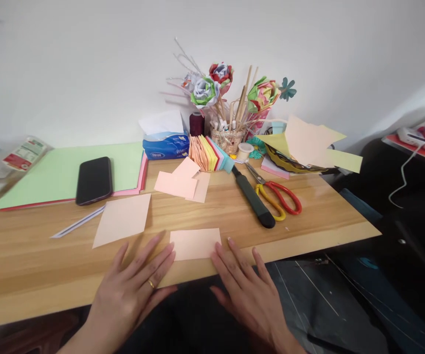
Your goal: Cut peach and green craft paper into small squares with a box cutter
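A small pale pink paper rectangle [195,244] lies flat near the front edge of the wooden table. My left hand [131,285] rests at its left end, fingers stretched out and fingertips touching the paper, with a ring on one finger. At the right end, my right hand [247,290] also lies with its fingers spread, fingertips on the paper's edge. Beyond my left hand sits a larger pale pink sheet [123,220]. Several smaller pink paper pieces [177,184] overlap farther back.
Right of the middle lie a dark green utility knife [253,196] and red-and-yellow scissors [279,196]. A phone [94,180] sits on green paper sheets [55,172]. Along the wall stand a tissue pack [166,146], folded coloured papers [208,153], paper flowers [205,92] and a scrap-filled basket [293,160].
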### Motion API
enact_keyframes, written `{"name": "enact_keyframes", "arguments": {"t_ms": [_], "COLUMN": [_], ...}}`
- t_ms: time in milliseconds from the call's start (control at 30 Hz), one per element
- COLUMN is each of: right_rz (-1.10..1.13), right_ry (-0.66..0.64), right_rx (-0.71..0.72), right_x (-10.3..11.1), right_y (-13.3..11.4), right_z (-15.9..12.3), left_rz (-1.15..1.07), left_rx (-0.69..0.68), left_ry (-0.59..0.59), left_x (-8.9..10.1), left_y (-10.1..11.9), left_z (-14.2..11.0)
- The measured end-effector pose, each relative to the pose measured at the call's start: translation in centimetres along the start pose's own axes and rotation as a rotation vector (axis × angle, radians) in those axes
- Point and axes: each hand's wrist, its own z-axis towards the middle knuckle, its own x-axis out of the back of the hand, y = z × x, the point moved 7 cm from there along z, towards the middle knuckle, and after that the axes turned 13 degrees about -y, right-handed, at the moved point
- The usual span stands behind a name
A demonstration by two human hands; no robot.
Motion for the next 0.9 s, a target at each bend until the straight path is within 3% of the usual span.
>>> {"name": "enact_keyframes", "arguments": {"t_ms": [100, 300, 500, 600, 700, 767, 833, 900], "right_rz": [0.02, 0.114, 0.045, 0.058, 0.089, 0.093, 0.078, 0.043], "right_ry": [-0.007, 0.052, 0.041, 0.022, -0.067, -0.119, -0.132, -0.12], "right_rx": [-0.018, -0.046, 0.041, 0.113, 0.23, 0.276, 0.239, 0.092], "right_x": [-0.6, -1.2, -0.8, -0.4, -0.6, -0.9, -1.1, -1.2], "right_y": [0.3, 0.6, 2.1, 2.8, 2.4, 2.3, 3.2, 5.4], "right_z": [-0.4, -1.0, -1.3, -0.7, 1.0, 2.4, 3.8, 5.0], "left_rz": [-0.037, -0.142, -0.099, -0.22, -0.356, -0.391, -0.389, -0.375], "left_rx": [0.031, 0.047, -0.032, -0.052, -0.152, -0.254, -0.227, -0.175], "left_ry": [0.032, 0.247, 0.257, 0.267, 0.123, -0.116, -0.271, -0.326], "left_x": [0.1, 1.0, 1.6, 2.5, 2.5, 1.2, 0.0, -0.6], "left_y": [0.0, 0.7, 1.3, 0.7, -0.1, -0.3, -1.3, -2.0], "left_z": [-0.4, -0.7, -1.0, -0.2, 2.0, 3.6, 4.5, 5.0]}}
